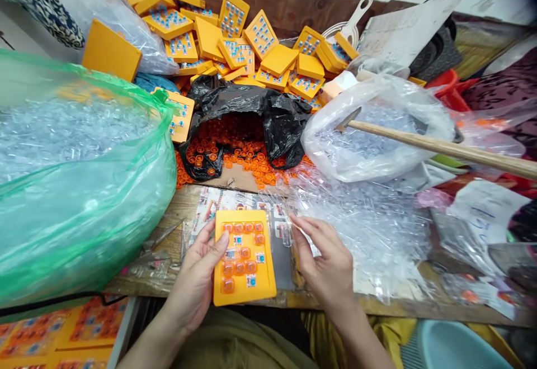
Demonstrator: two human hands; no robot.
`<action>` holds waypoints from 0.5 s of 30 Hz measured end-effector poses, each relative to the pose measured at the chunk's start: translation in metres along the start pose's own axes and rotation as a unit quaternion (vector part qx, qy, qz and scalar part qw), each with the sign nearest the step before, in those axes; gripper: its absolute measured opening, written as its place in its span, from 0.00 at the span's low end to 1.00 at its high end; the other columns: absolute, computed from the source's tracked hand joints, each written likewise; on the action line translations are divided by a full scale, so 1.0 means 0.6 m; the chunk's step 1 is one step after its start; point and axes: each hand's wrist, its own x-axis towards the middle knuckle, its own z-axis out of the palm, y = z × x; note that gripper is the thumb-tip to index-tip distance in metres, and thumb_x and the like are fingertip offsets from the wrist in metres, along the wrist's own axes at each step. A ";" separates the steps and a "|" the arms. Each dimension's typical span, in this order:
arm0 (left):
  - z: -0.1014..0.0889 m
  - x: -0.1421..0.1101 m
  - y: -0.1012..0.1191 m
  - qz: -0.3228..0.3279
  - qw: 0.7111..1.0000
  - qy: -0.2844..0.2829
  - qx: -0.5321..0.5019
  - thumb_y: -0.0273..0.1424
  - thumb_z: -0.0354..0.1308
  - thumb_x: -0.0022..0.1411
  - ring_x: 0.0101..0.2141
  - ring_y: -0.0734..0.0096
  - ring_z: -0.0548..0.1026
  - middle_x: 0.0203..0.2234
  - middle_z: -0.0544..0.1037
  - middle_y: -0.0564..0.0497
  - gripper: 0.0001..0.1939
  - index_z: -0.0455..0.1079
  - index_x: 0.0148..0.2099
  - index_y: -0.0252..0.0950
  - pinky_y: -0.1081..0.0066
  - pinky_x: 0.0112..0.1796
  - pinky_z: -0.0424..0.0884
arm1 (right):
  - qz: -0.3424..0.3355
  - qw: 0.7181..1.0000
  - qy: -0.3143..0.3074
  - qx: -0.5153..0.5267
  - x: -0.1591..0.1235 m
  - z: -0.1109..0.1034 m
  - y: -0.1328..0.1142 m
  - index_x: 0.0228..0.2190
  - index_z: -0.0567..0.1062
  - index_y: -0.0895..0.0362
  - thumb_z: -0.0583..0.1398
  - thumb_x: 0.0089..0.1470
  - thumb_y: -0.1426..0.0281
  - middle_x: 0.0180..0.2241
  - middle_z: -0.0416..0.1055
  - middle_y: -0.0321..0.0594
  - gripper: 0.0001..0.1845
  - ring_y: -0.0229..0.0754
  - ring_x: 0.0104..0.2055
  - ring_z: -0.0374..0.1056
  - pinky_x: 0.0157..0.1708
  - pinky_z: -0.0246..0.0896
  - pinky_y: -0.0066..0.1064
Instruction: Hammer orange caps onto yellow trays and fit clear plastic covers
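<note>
A yellow plastic tray (244, 293) with a grid of small orange and blue pieces lies at the table's front edge. My left hand (197, 279) grips its left side, thumb on top. My right hand (325, 260) hovers just right of the tray, with its fingers pinched on a small clear plastic piece (287, 233). Loose orange pieces (239, 156) spill from a black bag (251, 103) behind the tray. Clear pieces (369, 223) lie heaped to the right of my right hand.
A big green bag (84, 190) of clear pieces fills the left. Yellow trays (251, 45) are piled at the back. A white bag (377, 134) holds more clear pieces, with a wooden stick (453, 148) across it. Filled trays (54, 332) lie lower left.
</note>
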 end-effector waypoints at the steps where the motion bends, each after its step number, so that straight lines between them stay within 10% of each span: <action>1: -0.004 -0.001 0.003 0.000 1.000 0.008 -0.002 0.29 0.62 0.58 0.40 0.61 0.81 0.47 0.79 0.44 0.37 0.51 0.66 0.42 0.63 0.43 0.77 | 0.000 1.000 -0.015 -0.021 -0.009 0.000 0.006 0.42 0.78 0.55 0.57 0.59 0.73 0.36 0.76 0.43 0.11 0.44 0.37 0.71 0.37 0.68 0.36; 15: -0.014 -0.016 0.000 -0.035 0.997 -0.057 -0.030 0.25 0.63 0.57 0.39 0.57 0.81 0.47 0.79 0.43 0.43 0.45 0.68 0.46 0.62 0.40 0.79 | 0.005 0.997 -0.018 -0.078 -0.052 0.013 0.036 0.37 0.78 0.56 0.59 0.60 0.71 0.32 0.76 0.42 0.07 0.44 0.35 0.70 0.36 0.64 0.36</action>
